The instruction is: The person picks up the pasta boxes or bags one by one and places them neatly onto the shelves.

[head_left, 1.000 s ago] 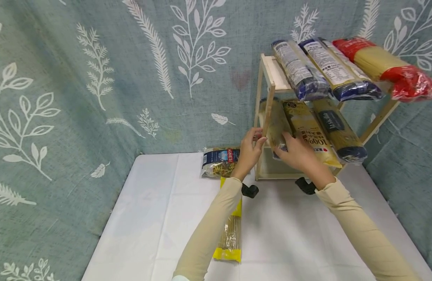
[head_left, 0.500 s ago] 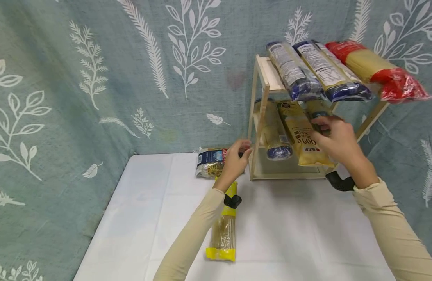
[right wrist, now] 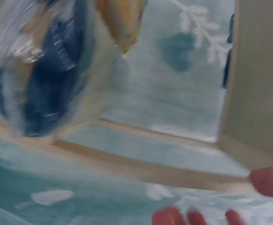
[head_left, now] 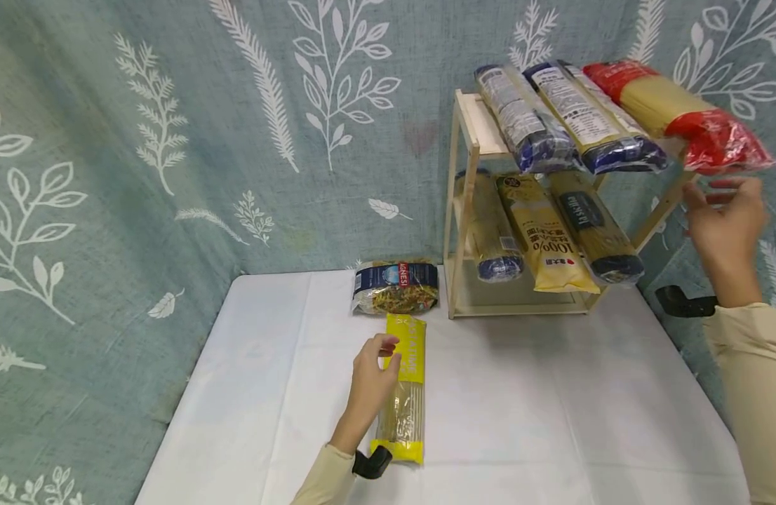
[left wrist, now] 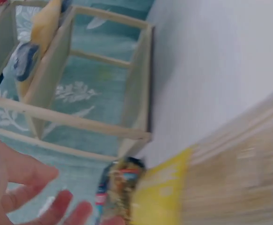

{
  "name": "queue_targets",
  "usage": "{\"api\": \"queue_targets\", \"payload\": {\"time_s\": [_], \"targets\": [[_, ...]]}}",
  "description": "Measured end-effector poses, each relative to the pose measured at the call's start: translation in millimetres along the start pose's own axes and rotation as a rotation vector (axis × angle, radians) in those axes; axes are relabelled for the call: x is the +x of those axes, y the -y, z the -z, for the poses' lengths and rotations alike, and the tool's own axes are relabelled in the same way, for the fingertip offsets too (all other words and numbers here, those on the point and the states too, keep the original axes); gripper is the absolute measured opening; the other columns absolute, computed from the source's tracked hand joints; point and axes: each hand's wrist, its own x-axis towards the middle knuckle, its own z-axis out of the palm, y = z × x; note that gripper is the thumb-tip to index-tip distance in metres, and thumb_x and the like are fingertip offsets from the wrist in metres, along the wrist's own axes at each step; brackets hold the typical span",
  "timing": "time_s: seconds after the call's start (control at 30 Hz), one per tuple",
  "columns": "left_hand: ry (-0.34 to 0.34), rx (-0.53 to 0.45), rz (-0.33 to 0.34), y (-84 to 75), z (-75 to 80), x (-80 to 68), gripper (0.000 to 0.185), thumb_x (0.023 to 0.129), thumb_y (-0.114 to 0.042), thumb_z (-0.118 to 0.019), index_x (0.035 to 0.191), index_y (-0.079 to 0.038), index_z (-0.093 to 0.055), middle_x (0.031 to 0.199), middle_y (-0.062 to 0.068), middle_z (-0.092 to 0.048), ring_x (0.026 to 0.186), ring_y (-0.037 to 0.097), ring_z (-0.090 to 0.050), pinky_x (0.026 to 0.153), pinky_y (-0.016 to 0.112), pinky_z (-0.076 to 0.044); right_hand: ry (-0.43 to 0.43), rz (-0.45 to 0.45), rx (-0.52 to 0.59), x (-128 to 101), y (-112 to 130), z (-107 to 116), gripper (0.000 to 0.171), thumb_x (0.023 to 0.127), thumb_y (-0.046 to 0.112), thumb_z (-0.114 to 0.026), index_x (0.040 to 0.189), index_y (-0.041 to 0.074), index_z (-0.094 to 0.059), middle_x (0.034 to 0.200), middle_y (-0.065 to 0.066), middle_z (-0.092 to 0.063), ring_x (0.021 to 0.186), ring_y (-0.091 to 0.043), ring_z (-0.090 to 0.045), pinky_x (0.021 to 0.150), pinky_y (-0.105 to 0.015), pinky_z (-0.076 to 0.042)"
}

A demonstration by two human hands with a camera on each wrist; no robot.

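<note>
spaghetti packet [head_left: 403, 393], yellow-ended, lies lengthwise on the white tabletop [head_left: 539, 414], in front of the blue pasta bag [head_left: 396, 286] and left of the wooden rack [head_left: 470, 210], whose two shelves carry long packets. the left hand [head_left: 372, 379] hovers over the packet's upper half, fingers loosely curved, gripping nothing. the right hand [head_left: 725, 228] is raised beside the rack's right post, under the red-ended packet [head_left: 685, 116], fingers relaxed and empty. judging by this, the step in hand is picking up the packet; the next move calls for fingers wrapping its middle.
</note>
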Motion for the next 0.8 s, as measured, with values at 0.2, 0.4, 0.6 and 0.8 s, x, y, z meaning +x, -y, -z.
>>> {"api": "queue_targets", "payload": {"time_s": [0.2, 0.4, 0.6, 0.8], "targets": [[0.115, 0.164, 0.176, 15.1, -9.1, -53.5, 0.041, 0.081, -0.013, -0.072, 0.119, -0.009, -0.055, 0.115, 0.019, -0.050, 0.102, 0.033, -0.052, 0.070, 0.044, -0.051, 0.381, 0.092, 0.329, 12.7, -23.9, -0.4, 0.030, 0.102, 0.031, -0.037, 0.124, 0.015, -0.049, 0.096, 0.014, -0.056, 0.079, 0.003, -0.058, 0.057, -0.013, -0.049], [0.217, 0.235, 0.278, 33.8, -23.8, -79.0, 0.075, 0.073, -0.032, -0.082, 0.134, -0.011, -0.044, 0.124, 0.024, -0.038, 0.111, 0.037, -0.040, 0.074, 0.049, -0.050, 0.455, 0.048, 0.587, 17.9, -37.0, 0.6, 0.026, 0.098, 0.031, -0.045, 0.115, 0.016, -0.057, 0.092, 0.008, -0.066, 0.080, -0.002, -0.064, 0.057, -0.016, -0.051], [0.213, 0.311, 0.260, 34.3, -33.7, -77.0, 0.099, 0.064, -0.040, -0.086, 0.142, -0.012, -0.032, 0.127, 0.024, -0.036, 0.104, 0.034, -0.039, 0.057, 0.037, -0.046, 0.436, 0.064, 0.579, 18.6, -40.0, -1.3, 0.027, 0.098, 0.031, -0.044, 0.114, 0.014, -0.057, 0.092, 0.007, -0.067, 0.079, -0.002, -0.065, 0.056, -0.016, -0.052], [0.166, 0.315, 0.262, 34.4, -44.6, -74.2, 0.088, 0.062, -0.024, -0.081, 0.137, -0.014, -0.036, 0.122, 0.019, -0.038, 0.101, 0.031, -0.040, 0.054, 0.031, -0.044, 0.385, 0.077, 0.422, 18.7, -41.3, -5.0, 0.029, 0.098, 0.037, -0.041, 0.115, 0.020, -0.057, 0.090, 0.014, -0.065, 0.078, 0.002, -0.063, 0.056, -0.014, -0.051]]}}
